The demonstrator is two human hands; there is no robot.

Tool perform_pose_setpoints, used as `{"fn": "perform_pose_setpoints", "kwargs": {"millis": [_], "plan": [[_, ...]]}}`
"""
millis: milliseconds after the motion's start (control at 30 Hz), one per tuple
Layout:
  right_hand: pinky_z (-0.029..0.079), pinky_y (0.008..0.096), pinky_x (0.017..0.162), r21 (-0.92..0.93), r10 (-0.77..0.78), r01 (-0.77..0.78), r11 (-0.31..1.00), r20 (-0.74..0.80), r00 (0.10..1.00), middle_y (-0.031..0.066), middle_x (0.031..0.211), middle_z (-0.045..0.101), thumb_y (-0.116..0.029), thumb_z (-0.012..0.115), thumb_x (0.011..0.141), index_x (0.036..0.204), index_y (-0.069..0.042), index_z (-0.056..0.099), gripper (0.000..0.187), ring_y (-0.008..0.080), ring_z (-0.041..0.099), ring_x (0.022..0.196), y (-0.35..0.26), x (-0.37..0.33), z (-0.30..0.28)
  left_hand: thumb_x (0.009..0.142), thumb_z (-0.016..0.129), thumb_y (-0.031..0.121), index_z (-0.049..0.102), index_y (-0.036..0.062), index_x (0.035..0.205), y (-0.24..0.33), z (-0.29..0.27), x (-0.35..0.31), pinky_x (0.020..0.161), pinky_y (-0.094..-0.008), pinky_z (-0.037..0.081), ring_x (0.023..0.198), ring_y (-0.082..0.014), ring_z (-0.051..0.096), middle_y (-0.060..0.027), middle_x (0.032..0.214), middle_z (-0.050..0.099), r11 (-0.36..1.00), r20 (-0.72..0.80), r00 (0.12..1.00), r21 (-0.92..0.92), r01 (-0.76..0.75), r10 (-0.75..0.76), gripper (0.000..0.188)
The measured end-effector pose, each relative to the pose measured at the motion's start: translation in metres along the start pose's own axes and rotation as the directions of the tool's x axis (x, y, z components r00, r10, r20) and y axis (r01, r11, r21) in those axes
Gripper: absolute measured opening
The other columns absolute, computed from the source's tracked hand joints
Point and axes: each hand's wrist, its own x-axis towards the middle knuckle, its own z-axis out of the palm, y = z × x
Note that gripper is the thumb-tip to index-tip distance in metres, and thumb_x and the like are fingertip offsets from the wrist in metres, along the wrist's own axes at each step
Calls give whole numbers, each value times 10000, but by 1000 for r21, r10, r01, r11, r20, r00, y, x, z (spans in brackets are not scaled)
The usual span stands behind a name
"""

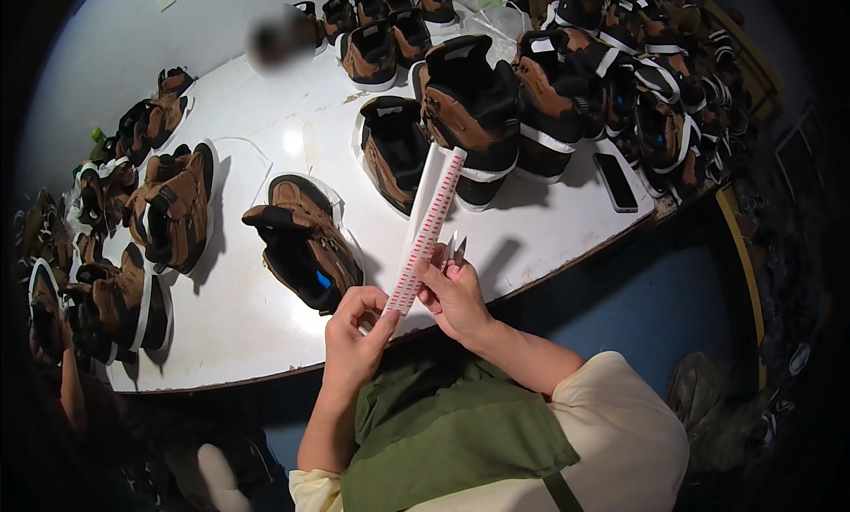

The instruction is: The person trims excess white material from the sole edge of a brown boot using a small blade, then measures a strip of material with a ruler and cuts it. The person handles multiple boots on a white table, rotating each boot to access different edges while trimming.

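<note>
while the left hand [357,330] pinches the lower end of a red-marked white sheet [429,228] above the table [235,335], the right hand [456,301] grips its edge and a pointed metal tool [459,251]; this seems like readying the sheet, the next move likely calling for a steady pinch.

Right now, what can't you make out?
Head view: pointed tool, grip end hidden by the right hand.
Head view: red-marked white strip, lower end partly covered by the left hand.
Head view: blue patch inside the nearest brown shoe, too small to identify.
Head view: dark patch near the top edge, blurred.
</note>
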Motion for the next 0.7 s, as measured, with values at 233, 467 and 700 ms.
{"fn": "perform_pose_setpoints", "kwargs": {"millis": [233, 467, 700], "plan": [[261, 167, 402, 102, 47, -77, 992, 269, 962, -15, 790, 574, -505, 621, 879, 1177, -28, 547, 567, 34, 400, 497, 5, 4, -30, 863, 634, 67, 624, -10, 923, 9, -7, 13, 645, -220, 485, 680, -90, 595, -51, 818, 655, 812, 253, 947, -500, 302, -196, 99], [303, 159, 394, 163, 194, -231, 959, 211, 958, -20, 801, 589, -173, 715, 866, 1001, -88, 577, 211, 22, 453, 515, 0, -2, -18, 859, 623, 49, 610, 2, 905, -2, -5, 23, 628, -213, 472, 666, -80, 588, -34, 804, 643, 746, 249, 942, -578, 330, -224, 68], [304, 166, 409, 112, 207, -227, 967, 166, 964, -18, 809, 599, -143, 709, 865, 986, -74, 593, 181, 22, 436, 508, -2, -12, -15, 876, 632, 80, 607, 19, 935, 1, -2, 32, 640, -195, 451, 716, -61, 556, -6, 820, 615, 863, 204, 964, -442, 245, -169, 88]]}}
